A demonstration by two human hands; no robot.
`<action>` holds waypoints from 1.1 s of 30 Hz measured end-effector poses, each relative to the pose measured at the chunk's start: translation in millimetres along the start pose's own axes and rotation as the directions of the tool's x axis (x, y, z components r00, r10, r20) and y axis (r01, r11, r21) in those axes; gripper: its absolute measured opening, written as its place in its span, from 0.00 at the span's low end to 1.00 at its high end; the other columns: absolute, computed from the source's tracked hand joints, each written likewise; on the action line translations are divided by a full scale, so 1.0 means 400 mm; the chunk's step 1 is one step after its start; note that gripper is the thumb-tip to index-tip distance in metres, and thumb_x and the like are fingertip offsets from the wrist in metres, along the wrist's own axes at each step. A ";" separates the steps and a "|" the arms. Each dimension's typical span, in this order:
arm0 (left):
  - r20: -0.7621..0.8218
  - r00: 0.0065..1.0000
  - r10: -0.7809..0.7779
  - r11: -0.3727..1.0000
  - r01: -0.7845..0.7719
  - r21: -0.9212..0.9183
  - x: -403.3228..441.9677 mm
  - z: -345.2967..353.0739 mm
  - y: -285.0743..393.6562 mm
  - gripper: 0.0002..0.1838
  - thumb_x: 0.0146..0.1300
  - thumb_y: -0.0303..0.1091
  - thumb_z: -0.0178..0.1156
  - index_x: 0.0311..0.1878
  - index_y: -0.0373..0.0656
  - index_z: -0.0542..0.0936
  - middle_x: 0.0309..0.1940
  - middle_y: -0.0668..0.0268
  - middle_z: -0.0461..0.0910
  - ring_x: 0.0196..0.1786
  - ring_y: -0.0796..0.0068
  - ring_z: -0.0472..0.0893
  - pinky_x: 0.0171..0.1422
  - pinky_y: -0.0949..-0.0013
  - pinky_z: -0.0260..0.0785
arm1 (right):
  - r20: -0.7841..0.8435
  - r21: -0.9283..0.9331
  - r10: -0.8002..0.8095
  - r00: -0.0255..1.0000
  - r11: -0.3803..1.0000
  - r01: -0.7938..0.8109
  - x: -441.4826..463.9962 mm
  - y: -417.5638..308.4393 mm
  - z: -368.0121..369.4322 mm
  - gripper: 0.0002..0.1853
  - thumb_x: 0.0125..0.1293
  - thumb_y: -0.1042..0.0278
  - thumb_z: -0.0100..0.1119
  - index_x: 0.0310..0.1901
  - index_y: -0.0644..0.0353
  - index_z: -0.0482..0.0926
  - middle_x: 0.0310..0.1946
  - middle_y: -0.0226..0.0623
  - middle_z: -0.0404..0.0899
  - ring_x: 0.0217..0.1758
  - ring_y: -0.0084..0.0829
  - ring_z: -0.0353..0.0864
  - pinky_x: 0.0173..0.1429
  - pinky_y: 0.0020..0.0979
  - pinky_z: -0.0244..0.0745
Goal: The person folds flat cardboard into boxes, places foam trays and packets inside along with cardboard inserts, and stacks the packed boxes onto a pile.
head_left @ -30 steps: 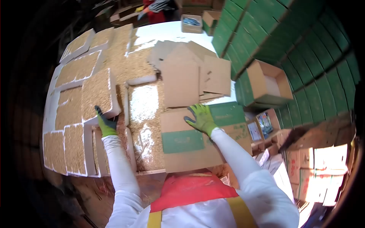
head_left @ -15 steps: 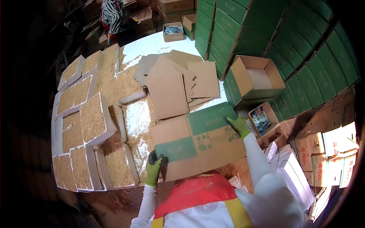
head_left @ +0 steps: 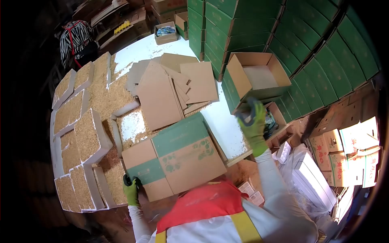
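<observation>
A flattened cardboard box (head_left: 188, 166) with green bands and printed marks lies at the table's front edge, directly before me. My left hand (head_left: 131, 190), in a green glove with dark fingertips, grips its lower left corner. Off to the right, my right hand (head_left: 252, 127) is raised away from the cardboard, near an open green box. Its fingers are curled around a dark, roundish thing, blurred by motion, whose kind I cannot make out. Behind the flattened box lies a pile of loose cardboard sheets (head_left: 160, 95).
White trays of grain-like bedding (head_left: 87, 135) cover the table's left. An open green box (head_left: 259, 77) stands at right before stacked green boxes (head_left: 239, 24). Below it is a carton of small packets (head_left: 270, 121). A person in striped clothing (head_left: 77, 40) is at far left.
My right hand has let go of the cardboard and moved up beside the open green box. The flattened box has shifted left with my left hand. The view has turned slightly right.
</observation>
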State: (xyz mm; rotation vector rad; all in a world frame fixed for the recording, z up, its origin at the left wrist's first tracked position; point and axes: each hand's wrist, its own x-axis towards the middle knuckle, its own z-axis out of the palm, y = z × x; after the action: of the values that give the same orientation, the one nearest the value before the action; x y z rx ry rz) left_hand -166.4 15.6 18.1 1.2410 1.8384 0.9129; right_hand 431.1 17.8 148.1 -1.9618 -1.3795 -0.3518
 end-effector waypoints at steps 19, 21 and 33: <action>0.090 0.789 0.608 0.775 -0.614 0.149 -0.130 0.382 0.516 0.24 0.55 0.22 0.65 0.58 0.41 0.78 0.59 0.58 0.75 0.65 0.54 0.71 0.69 0.55 0.64 | 0.294 -0.094 -0.121 0.948 0.983 0.155 0.200 0.103 -0.043 0.26 0.37 0.64 0.79 0.43 0.54 0.82 0.42 0.34 0.82 0.49 0.43 0.77 0.53 0.40 0.75; 0.103 0.783 0.613 0.772 -0.622 0.129 -0.131 0.418 0.543 0.25 0.54 0.24 0.65 0.58 0.41 0.78 0.59 0.57 0.75 0.65 0.52 0.71 0.69 0.54 0.63 | 0.275 -0.074 -0.177 0.945 0.976 0.205 0.185 0.079 -0.033 0.23 0.37 0.61 0.77 0.38 0.53 0.81 0.37 0.33 0.81 0.45 0.41 0.76 0.48 0.40 0.75; -0.086 0.902 0.422 0.888 -0.392 0.242 -0.160 0.193 0.400 0.24 0.56 0.22 0.64 0.59 0.39 0.77 0.59 0.56 0.74 0.67 0.55 0.69 0.72 0.56 0.61 | -0.060 0.180 0.102 0.993 0.980 -0.090 0.029 0.037 -0.121 0.35 0.49 0.62 0.75 0.59 0.63 0.73 0.56 0.46 0.74 0.58 0.48 0.73 0.61 0.47 0.70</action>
State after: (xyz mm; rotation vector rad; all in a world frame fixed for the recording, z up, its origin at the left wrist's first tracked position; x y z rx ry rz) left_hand -13.6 12.5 129.2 1.7925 1.8542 1.0604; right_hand 457.0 -9.5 183.6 -1.8452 -1.2247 -0.2408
